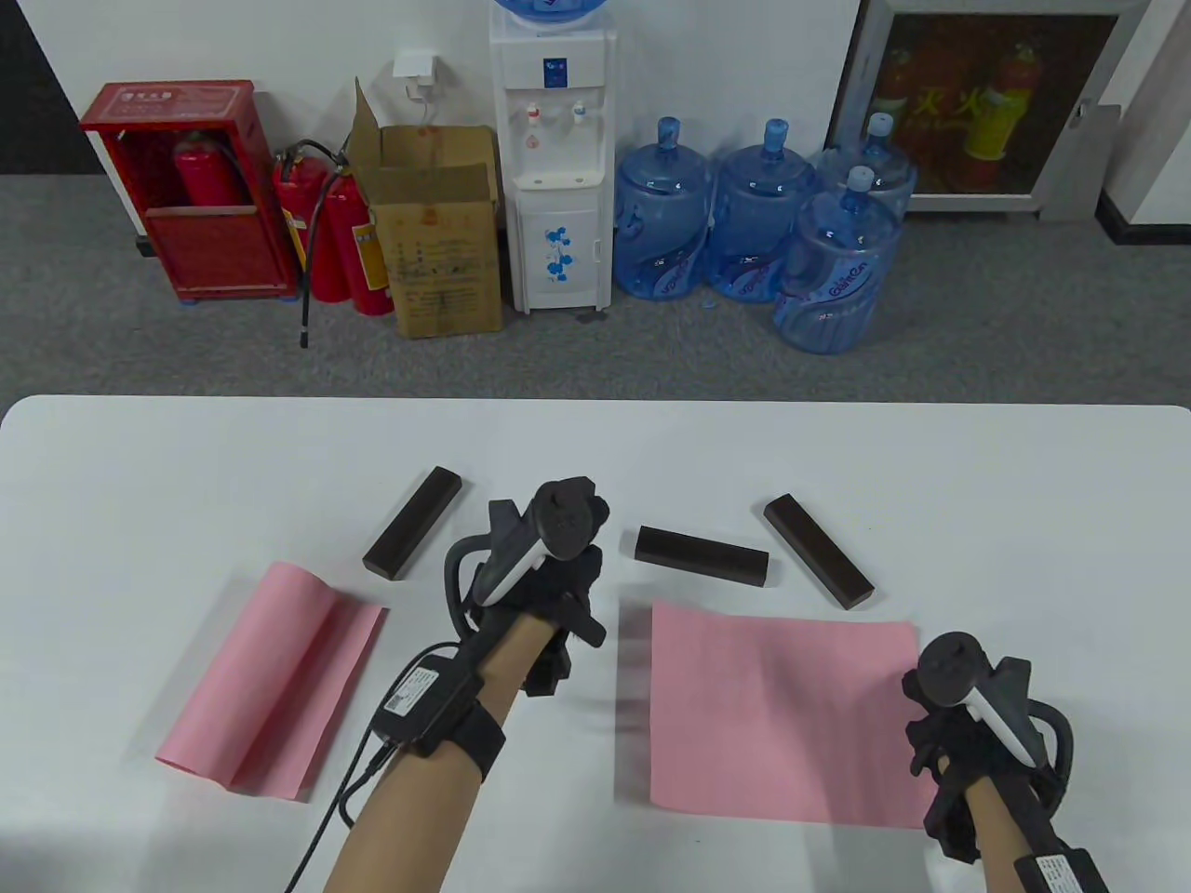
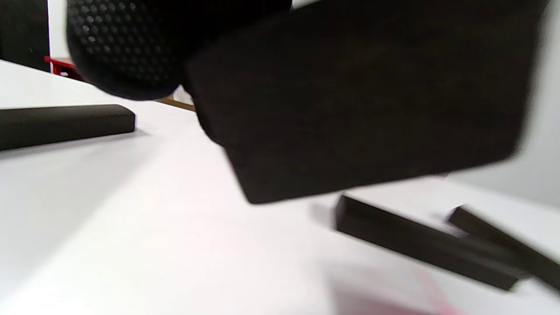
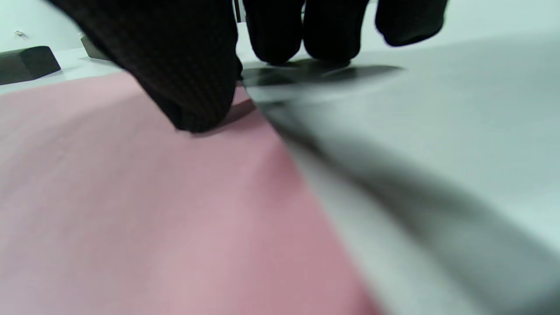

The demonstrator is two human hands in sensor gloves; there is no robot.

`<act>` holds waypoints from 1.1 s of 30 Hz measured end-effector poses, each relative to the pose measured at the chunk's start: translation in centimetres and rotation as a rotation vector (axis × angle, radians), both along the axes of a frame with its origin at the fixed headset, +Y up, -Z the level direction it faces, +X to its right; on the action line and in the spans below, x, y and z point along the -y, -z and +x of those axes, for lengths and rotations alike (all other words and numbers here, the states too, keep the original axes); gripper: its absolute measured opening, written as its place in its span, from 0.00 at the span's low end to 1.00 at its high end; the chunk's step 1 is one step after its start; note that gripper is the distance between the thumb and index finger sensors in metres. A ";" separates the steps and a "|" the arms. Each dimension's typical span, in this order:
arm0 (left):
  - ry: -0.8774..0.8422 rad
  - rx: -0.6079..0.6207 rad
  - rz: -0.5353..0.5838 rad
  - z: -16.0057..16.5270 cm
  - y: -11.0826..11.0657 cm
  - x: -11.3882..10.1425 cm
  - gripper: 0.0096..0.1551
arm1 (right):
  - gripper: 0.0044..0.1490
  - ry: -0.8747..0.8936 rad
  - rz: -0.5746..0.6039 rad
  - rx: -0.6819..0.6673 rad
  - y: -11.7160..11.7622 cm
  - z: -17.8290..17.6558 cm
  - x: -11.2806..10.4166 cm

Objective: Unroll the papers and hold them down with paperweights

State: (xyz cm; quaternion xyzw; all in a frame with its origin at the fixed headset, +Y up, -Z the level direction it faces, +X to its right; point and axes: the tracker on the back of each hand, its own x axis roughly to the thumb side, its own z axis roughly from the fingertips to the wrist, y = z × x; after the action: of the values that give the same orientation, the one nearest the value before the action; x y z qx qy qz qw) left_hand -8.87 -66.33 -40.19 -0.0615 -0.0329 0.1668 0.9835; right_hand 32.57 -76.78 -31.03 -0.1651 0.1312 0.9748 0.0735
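- The left hand (image 1: 544,577) mostly hides the dark paperweight (image 2: 358,96) its grip holds above the counter (image 1: 140,484); blur softens it.
- The right hand (image 1: 968,744) presses the flat pink paper (image 1: 772,712) at its right edge, thumb (image 3: 192,87) down, apparently.
- Three paperweights lie nearby; a second, curled sheet (image 1: 270,679) sits left.
- Behind: water dispenser (image 1: 554,158), bottles.

Open table (image 1: 186,465) left; three dark paperweights (image 1: 702,556) behind flat paper (image 1: 782,707).
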 end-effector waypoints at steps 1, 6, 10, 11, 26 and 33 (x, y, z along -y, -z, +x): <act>-0.022 0.019 0.007 0.4 -0.8 -0.2 0.33 | 0.37 -0.002 0.001 -0.001 0.0 0.0 0.0; 0.067 0.151 0.043 3.9 -4.7 -0.4 0.34 | 0.36 -0.005 0.005 -0.007 0.0 0.0 0.0; 0.178 0.216 0.057 7.0 -6.7 0.7 0.35 | 0.37 -0.011 0.008 -0.008 -0.1 -0.1 0.1; 0.209 0.231 0.056 7.9 -7.0 1.3 0.35 | 0.37 -0.013 0.009 -0.008 -0.1 -0.1 0.1; 0.527 0.258 -0.056 12.0 -7.0 8.3 0.36 | 0.37 -0.027 0.006 -0.018 0.0 -0.3 0.1; 0.627 0.241 -0.093 12.2 -6.7 9.8 0.35 | 0.37 -0.029 0.006 -0.019 0.0 -0.3 0.1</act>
State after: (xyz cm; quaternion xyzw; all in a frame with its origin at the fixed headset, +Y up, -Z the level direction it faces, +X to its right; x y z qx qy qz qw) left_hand 3.32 -76.16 -33.51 -0.1329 -0.1207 -0.1510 0.9721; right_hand 32.26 -76.90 -31.04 -0.1574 0.1265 0.9776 0.0585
